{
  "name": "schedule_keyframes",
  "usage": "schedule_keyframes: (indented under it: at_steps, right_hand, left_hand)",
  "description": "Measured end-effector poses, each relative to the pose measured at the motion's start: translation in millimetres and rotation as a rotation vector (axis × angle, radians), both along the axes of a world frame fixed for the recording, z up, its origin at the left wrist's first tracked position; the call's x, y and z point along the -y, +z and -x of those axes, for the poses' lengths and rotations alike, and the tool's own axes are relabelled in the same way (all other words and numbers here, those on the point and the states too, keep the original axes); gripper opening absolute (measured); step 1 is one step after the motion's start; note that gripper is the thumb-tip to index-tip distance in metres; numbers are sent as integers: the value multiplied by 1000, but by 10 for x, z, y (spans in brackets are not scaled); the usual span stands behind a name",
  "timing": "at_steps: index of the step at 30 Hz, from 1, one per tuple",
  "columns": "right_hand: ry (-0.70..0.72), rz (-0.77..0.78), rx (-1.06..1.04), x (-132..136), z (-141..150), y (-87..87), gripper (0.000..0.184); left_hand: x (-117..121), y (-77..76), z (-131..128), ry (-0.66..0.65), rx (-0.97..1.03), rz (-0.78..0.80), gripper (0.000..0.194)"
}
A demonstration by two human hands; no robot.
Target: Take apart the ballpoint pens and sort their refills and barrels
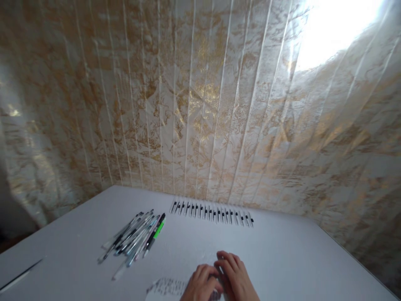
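Observation:
At the bottom middle, my left hand (202,283) and my right hand (235,276) are close together over the white table. Left fingers are curled in toward the thumb. The right fingers bend over toward the left hand. A small greyish sliver shows between the hands, but the fingers hide what it is. Just left of my left hand lies a pale patch covered in small dark marks (167,286), partly behind the hand; I cannot tell if they are print or small pieces. Farther left is a loose pile of pens (133,236), with a green and black pen (156,234) on its right side.
Slim clear pieces with black parts (213,213) lie in a neat row near the table's back edge. A single thin dark-and-white stick (20,276) rests at the far left. Behind the table (282,259) hangs a shiny gold-patterned curtain (200,104).

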State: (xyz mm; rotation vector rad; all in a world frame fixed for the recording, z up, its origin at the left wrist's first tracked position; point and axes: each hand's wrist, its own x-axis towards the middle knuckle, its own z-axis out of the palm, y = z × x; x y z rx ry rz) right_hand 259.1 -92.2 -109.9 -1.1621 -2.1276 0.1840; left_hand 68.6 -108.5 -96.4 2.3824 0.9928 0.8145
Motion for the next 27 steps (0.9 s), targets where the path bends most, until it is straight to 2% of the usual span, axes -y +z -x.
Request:
schedule_keyframes:
  at_steps: [2,4,8,11,14,16,18,21,24,27]
  right_hand:
    - [0,-38,40,-6,4,-10,26]
    - [7,-58,71,-7,-9,18,26]
    - [-11,-81,74,-4,-1,64,25]
    - [-36,-80,51,-34,34,40,23]
    - [-40,-61,24,-63,60,1,20]
    - [-42,-34,-16,-59,54,-2,19]
    - [-31,17,-88,-45,27,43,15]
    - [-37,216,-231,-50,-18,233,20]
    - [-72,475,-312,-137,15,498,40]
    - [-89,560,-336,-274,128,649,54]
  left_hand:
    - [-61,171,223,67,19,5,26]
    - [-188,398,536,240,-13,-9,36]
    - [-518,794,1242,623,-277,-165,25]
    - [-667,916,1592,799,-498,-162,23]
    - [-710,920,1733,856,-658,-98,23]
    - [-725,904,1762,875,-713,-92,25]
    - [-746,892,1753,882,-681,-110,27]
    - [-742,861,1594,819,-550,-130,25]
    - [-631,757,1185,600,-392,-32,21]
    - [-471,595,687,362,-285,52,23]
